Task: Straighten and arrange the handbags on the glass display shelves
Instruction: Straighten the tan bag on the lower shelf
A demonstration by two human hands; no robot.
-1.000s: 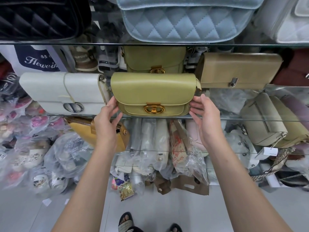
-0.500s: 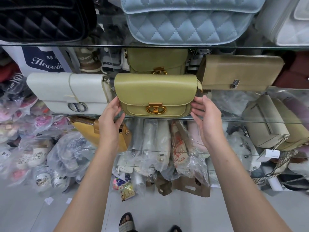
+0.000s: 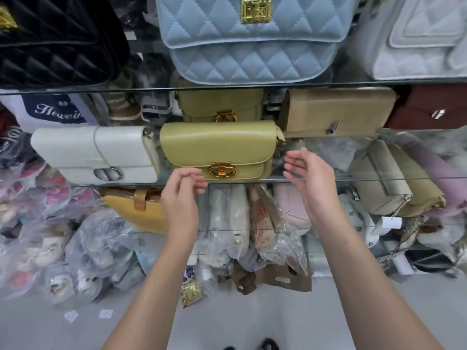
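An olive-green handbag (image 3: pixel 219 145) with a gold clasp stands upright on the middle glass shelf (image 3: pixel 379 178). A white handbag (image 3: pixel 96 152) stands to its left, a second green bag (image 3: pixel 217 104) behind it, a tan clutch (image 3: pixel 338 109) to its right. My left hand (image 3: pixel 180 195) hovers just in front of the shelf edge below the green bag's lower left corner, fingers loosely curled, holding nothing. My right hand (image 3: pixel 310 178) is off the bag's right side, fingers relaxed and apart from it.
The upper shelf carries a black quilted bag (image 3: pixel 55 39), a light blue quilted bag (image 3: pixel 252 46) and a white quilted bag (image 3: pixel 417 39). A maroon bag (image 3: pixel 429 109) and beige bags (image 3: pixel 384 180) sit at right. A yellow bag (image 3: pixel 136 210) and plastic-wrapped goods (image 3: pixel 96 248) crowd the space below.
Both hands have let go of the green handbag's sides and drawn back toward me. The bag stays on the shelf. The camera has tilted upward.
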